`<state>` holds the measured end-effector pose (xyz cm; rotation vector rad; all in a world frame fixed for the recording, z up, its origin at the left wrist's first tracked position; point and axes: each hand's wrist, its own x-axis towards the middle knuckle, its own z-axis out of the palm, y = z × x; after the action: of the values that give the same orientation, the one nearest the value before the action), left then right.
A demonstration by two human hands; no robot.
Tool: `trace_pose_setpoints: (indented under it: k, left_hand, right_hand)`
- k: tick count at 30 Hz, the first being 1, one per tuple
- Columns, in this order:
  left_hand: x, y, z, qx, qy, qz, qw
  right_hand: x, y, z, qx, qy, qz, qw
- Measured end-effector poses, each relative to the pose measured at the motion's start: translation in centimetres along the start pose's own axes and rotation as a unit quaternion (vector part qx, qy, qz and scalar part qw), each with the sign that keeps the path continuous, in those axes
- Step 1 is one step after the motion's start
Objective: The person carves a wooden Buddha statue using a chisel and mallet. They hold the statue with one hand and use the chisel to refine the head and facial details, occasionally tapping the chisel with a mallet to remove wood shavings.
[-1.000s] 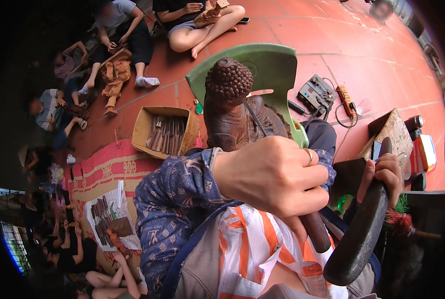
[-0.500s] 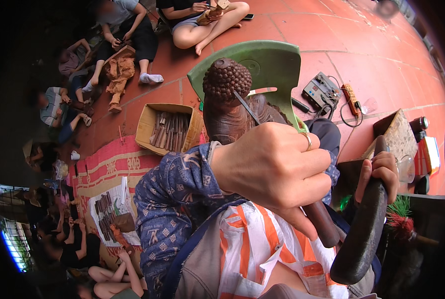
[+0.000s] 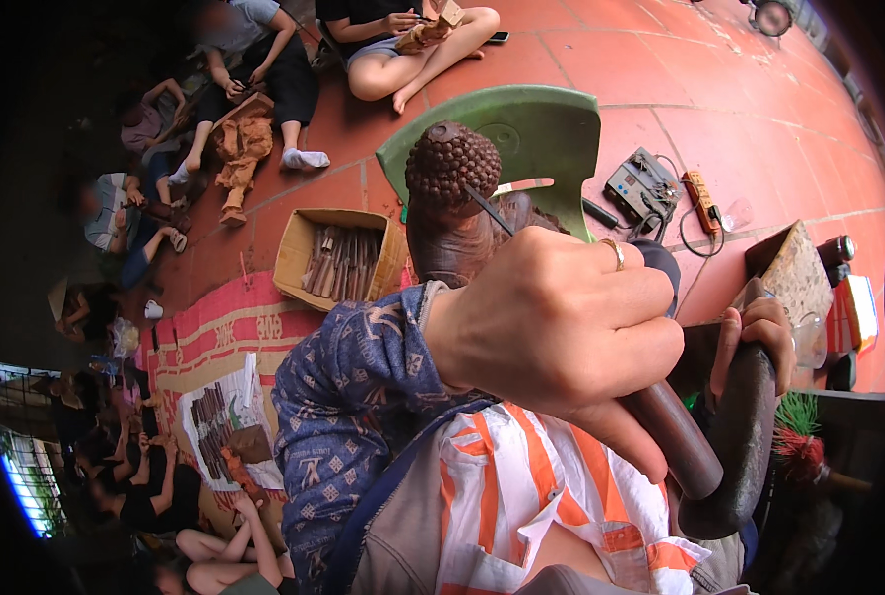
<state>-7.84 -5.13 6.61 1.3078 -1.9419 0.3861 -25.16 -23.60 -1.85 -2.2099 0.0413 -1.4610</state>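
My left hand [image 3: 562, 327], in a blue patterned sleeve and with a ring on one finger, is closed round a chisel [image 3: 673, 436]. The chisel's dark wooden handle points down to the right. Its thin metal blade reaches a dark wooden statue [image 3: 452, 169] at the lower edge of the head, which is covered in knobby curls. My right hand [image 3: 766, 332] grips a dark, club-shaped wooden mallet [image 3: 745, 436]. The mallet's thick end meets the butt of the chisel handle. A green plastic chair [image 3: 562, 124] stands behind the statue.
Left of the statue, a cardboard box [image 3: 289, 258] holds several chisels. More tools lie on white paper [image 3: 199, 407] over a patterned mat [image 3: 180, 342]. A control box [image 3: 641, 188] and an orange power strip [image 3: 700, 201] with cables rest on red tiles. Several people sit at left and behind.
The mallet has swung left and come against the chisel's butt; before, there was a gap. My left hand and the chisel handle have shifted slightly to the right.
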Motion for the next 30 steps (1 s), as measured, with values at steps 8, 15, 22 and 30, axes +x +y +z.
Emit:
trace_pose_setpoints:
  k: [8, 15, 22, 30]
  left_hand:
    - [0.1, -0.1, 0.4, 0.016, 0.000, -0.005, 1.000]
    - [0.2, 0.4, 0.7, 0.114, -0.091, 0.053, 0.988]
    - [0.2, 0.1, 1.7, 0.038, -0.066, 0.014, 0.997]
    - [-0.1, -0.3, 1.3, 0.063, -0.074, -0.011, 0.995]
  right_hand:
    - [-0.1, 0.6, 0.1, 0.027, -0.011, 0.008, 1.000]
    - [-0.7, 1.2, 0.5, 0.036, -0.012, 0.029, 0.999]
    - [-1.5, 1.6, 1.2, 0.077, -0.019, 0.030, 0.996]
    - [-2.7, 2.0, 2.4, 0.118, -0.028, 0.057, 0.991]
